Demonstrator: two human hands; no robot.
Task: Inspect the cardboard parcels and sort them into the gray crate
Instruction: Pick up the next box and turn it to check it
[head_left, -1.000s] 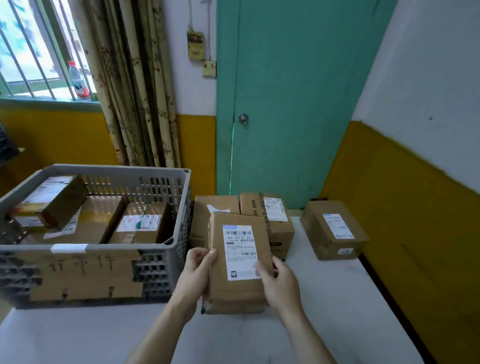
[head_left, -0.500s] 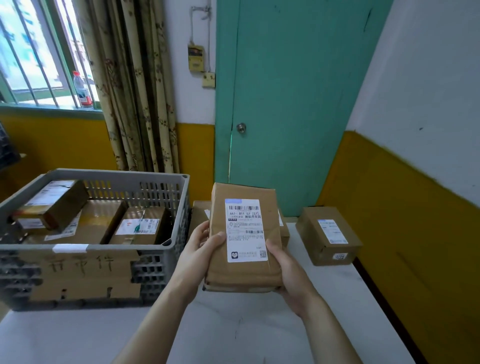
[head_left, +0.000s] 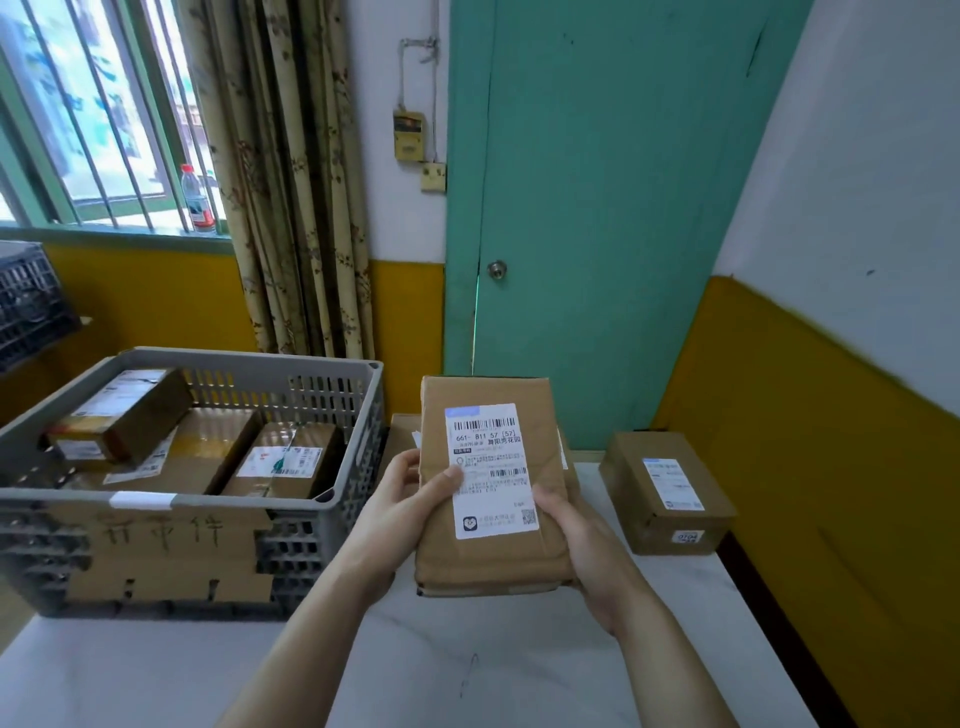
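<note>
Head view: flat cardboard parcel (head_left: 493, 483) held above worktop (head_left: 467, 670), label up, just right of gray crate (head_left: 332, 499). Left hand (head_left: 400, 506) & right hand (head_left: 579, 540) each clasp one long edge. Prob light, stiff-ish, creased; hold by edges w/ both hands.

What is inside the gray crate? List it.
The gray crate holds three cardboard parcels that show: one tilted on top at the left, a flat one under it, and a labelled one on the right. Anything beneath them is covered.
</note>
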